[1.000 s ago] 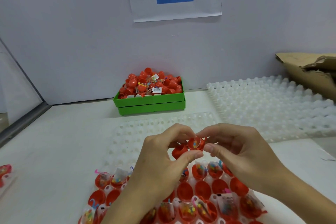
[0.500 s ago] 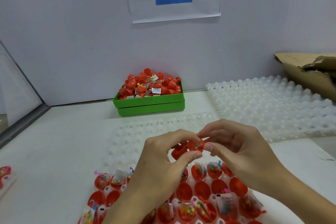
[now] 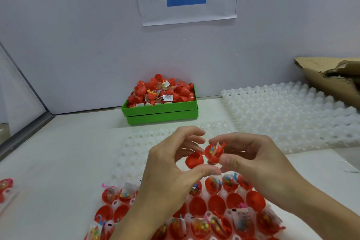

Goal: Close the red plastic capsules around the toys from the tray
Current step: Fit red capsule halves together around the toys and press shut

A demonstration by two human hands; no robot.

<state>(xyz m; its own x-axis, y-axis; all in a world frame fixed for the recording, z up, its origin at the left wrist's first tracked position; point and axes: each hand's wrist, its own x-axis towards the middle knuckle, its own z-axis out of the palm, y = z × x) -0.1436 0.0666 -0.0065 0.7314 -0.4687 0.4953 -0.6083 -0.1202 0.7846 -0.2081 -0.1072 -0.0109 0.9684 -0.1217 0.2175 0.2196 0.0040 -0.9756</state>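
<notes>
My left hand holds an empty red capsule half between thumb and fingers. Just to its right, my right hand pinches the other red half, which holds a small bagged toy with coloured bits sticking out of its mouth. The two halves sit side by side, slightly apart, above the white tray. Below my hands the tray holds several open red halves, some with bagged toys in them.
A green box heaped with closed red capsules stands by the back wall. A stack of white empty trays lies at right, torn cardboard behind it. A loose red toy packet lies at the far left.
The two halves were pressed close together between my fingers; now they are pulled apart, the empty half tilted in my left hand and the toy sticking out of the right one.
</notes>
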